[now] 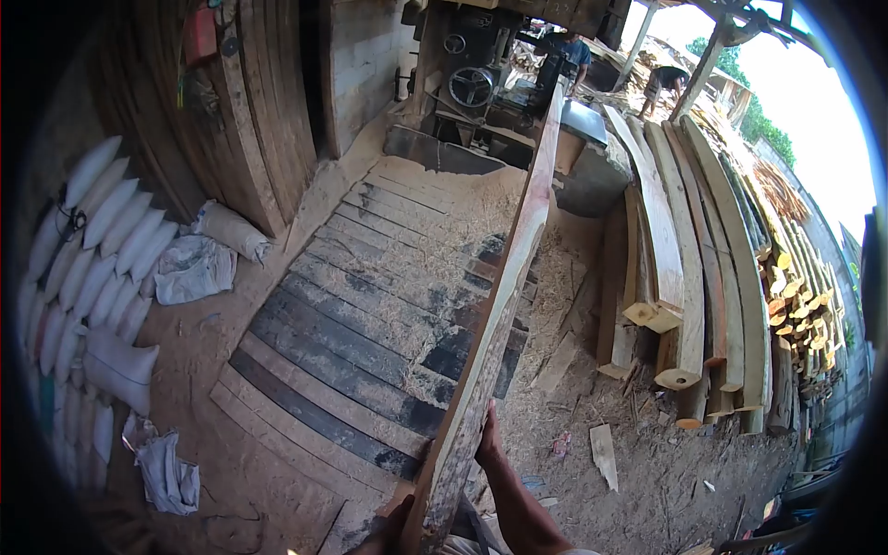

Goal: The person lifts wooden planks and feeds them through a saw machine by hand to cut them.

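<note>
A long timber beam (pixel 495 342) runs from the bottom centre up to the sawing machine (pixel 490 88) at the top. Near the beam's close end, my right hand (pixel 489 442) presses against its right side with the fingers partly behind the wood. My left hand (pixel 396 523) is at the beam's left side at the bottom edge, dark and partly cut off, gripping the wood low down. Beneath the beam lies a slatted wooden floor (pixel 324 324) strewn with sawdust. The beam's far end reaches the machine beside a metal table (pixel 585 122).
Squared logs (pixel 689 268) are stacked at the right, with a pile of thinner wood (pixel 795 287) beyond. White sacks (pixel 111 250) are heaped at the left. One person (pixel 575 57) stands by the machine; another person (pixel 664 81) bends over farther back.
</note>
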Demonstrator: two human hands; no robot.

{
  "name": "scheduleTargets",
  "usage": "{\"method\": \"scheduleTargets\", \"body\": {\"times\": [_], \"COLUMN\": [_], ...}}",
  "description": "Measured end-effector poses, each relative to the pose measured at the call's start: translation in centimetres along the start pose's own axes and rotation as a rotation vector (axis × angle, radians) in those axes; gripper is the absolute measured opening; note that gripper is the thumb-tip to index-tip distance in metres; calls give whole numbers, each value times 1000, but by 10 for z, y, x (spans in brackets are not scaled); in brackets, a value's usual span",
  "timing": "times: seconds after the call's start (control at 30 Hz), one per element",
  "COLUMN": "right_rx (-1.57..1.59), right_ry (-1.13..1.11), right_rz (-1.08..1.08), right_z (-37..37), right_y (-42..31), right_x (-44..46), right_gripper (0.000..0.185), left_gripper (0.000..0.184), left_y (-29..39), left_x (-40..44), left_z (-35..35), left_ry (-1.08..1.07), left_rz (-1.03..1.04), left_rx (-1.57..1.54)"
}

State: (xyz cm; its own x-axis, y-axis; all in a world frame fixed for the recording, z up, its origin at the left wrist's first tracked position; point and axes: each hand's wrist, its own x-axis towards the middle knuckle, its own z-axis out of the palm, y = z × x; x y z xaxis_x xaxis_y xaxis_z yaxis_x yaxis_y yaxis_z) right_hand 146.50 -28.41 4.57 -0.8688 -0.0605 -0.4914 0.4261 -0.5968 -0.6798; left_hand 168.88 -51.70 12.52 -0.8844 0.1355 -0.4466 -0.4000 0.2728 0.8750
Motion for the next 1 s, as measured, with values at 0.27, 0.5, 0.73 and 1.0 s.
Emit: {"method": "scheduleTargets", "body": {"times": [0.27, 0.5, 0.73, 1.0], "right_rx": [-16, 27, 56, 47], "right_ry": [64, 27, -37, 41], "right_rz": [10, -19, -18, 13], "right_z": [16, -5, -21, -17], "right_y": [-92, -127, -170, -250], "right_x": [90, 183, 278, 389], "right_gripper": [77, 76, 76, 76], "left_gripper": [98, 100, 102, 104], "left_y": [66, 115, 148, 204], "left_x": [110, 193, 273, 412], "left_z": [3, 19, 25, 30], "left_ry": [-31, -89, -123, -138], "left_rz": [-25, 2, 33, 55], "left_rx": [40, 47, 45, 72]}}
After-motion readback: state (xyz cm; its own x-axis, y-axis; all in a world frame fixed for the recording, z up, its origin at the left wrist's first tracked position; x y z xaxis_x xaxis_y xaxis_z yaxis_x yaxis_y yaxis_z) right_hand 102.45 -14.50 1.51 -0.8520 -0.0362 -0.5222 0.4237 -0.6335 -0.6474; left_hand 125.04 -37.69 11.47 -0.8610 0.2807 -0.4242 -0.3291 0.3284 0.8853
